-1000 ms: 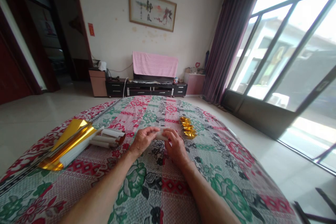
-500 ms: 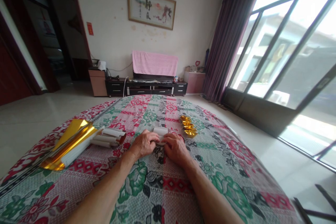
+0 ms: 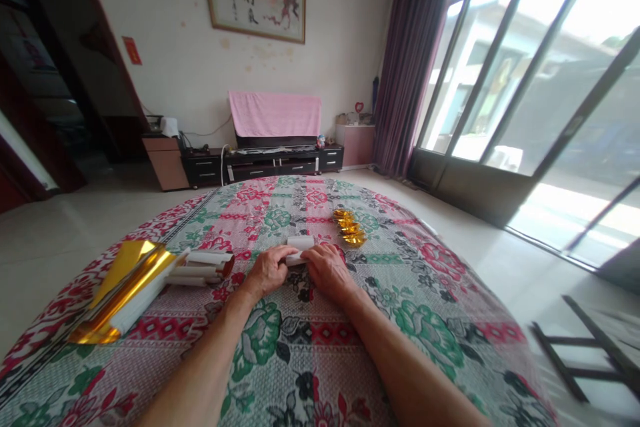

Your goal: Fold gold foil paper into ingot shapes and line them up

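Observation:
Near the middle of the patterned tablecloth [image 3: 345, 293], my left hand [image 3: 270, 271] and my right hand [image 3: 327, 271] pinch the two ends of a small white paper roll [image 3: 296, 257]. Just beyond my fingers lies another white roll [image 3: 301, 241]. Several folded gold foil pieces [image 3: 350, 227] stand in a row to the right, past my right hand. On the left are gold foil sheets [image 3: 133, 283] with white backs, partly curled. Several white rolls [image 3: 200, 267] rest against them, nearer my left hand.
Beyond the round table stands a low black cabinet [image 3: 273, 168] with a pink cloth [image 3: 275, 115] over a screen. Dark metal bars [image 3: 570, 340] of a stool or rack stand on the floor at the right. Glass doors and a purple curtain are behind.
The view has turned a little to the right. The white roll between my hands now shows more of its surface, and my fingers have shifted slightly along it.

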`<state>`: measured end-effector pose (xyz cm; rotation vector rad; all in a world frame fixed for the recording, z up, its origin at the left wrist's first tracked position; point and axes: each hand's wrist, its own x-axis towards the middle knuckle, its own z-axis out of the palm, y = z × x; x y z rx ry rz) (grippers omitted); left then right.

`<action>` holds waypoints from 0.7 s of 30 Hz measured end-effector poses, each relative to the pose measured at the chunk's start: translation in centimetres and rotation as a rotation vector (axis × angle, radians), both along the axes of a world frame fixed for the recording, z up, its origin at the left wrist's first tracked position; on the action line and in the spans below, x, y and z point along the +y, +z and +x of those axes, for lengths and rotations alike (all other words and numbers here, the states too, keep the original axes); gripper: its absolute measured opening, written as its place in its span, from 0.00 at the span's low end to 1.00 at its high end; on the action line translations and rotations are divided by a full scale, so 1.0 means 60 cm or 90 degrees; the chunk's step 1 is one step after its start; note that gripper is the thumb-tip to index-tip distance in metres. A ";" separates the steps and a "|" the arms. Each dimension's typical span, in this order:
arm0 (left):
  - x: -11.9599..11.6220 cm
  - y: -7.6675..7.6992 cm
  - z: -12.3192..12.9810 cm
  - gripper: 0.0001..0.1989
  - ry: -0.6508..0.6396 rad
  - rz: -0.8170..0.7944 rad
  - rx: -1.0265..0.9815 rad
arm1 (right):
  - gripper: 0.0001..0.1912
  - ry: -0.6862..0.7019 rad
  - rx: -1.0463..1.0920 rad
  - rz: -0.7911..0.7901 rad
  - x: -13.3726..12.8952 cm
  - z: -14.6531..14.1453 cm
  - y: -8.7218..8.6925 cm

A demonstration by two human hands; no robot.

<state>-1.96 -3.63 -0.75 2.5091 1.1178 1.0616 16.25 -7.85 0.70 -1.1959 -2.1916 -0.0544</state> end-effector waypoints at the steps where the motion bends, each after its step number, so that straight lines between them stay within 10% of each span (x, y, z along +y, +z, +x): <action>1: -0.001 0.001 0.001 0.24 -0.006 0.006 -0.002 | 0.11 -0.003 0.004 0.000 0.000 0.000 0.000; 21: -0.009 0.004 0.009 0.09 0.034 0.008 0.032 | 0.10 0.071 0.222 -0.062 0.011 0.020 -0.011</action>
